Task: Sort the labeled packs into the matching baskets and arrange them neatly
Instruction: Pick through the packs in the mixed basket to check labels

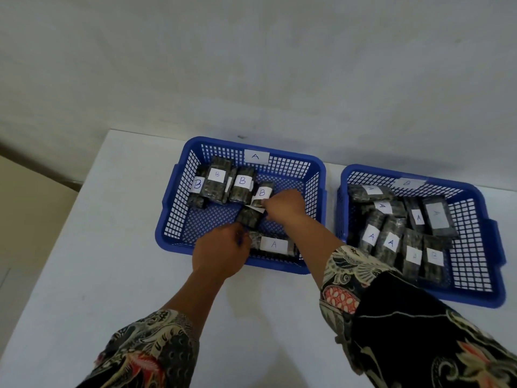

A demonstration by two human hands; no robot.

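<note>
Hands in basket A. Right hand pinches B pack; left hand grips dark pack. Lift clear, carry to basket B at 3 o'clock.

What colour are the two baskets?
Both baskets are blue, seen in the head view.

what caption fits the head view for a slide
Both hands reach into basket A, still holding B-labeled packs; basket B holds mostly A packs.

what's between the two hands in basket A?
Head view: a dark pack lies tilted on the floor of basket A, between the left hand and right hand. Its label is not readable.
</note>
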